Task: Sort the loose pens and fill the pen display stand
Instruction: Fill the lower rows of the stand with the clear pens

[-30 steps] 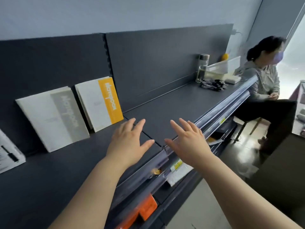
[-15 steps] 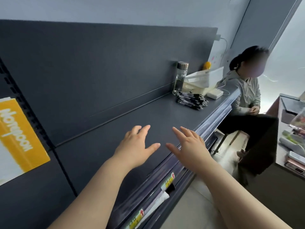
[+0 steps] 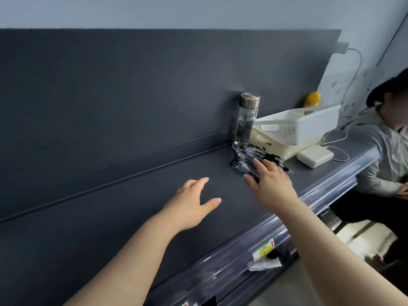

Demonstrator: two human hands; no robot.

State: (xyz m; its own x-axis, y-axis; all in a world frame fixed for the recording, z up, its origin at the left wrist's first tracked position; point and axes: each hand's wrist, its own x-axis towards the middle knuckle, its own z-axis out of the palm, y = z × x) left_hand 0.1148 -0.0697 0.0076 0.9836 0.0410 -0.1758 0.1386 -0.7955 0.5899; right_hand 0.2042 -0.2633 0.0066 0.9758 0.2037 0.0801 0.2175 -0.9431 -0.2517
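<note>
View from a head-worn camera looking down along a dark grey shelf [image 3: 136,208] with a dark back panel [image 3: 132,89]. Two bare forearms reach forward over it. The left hand [image 3: 192,204] is above the bare shelf surface, palm down, its fingers [image 3: 202,181] loosely spread and holding nothing. The right hand [image 3: 271,184] reaches further, fingers straight and spread, over the near edge of a pile of loose black pens [image 3: 242,159]; whether the fingertips touch the pens cannot be told, and nothing is gripped. The pens lie on the shelf just in front of a clear glass bottle [image 3: 246,122] with a copper-coloured cap. Beside the bottle a white basket [image 3: 298,127] sits tilted on a cream basket [image 3: 262,140], with a white power adapter [image 3: 314,155] and its cable nearby. Another person [image 3: 384,142] sits at the far right end.
</note>
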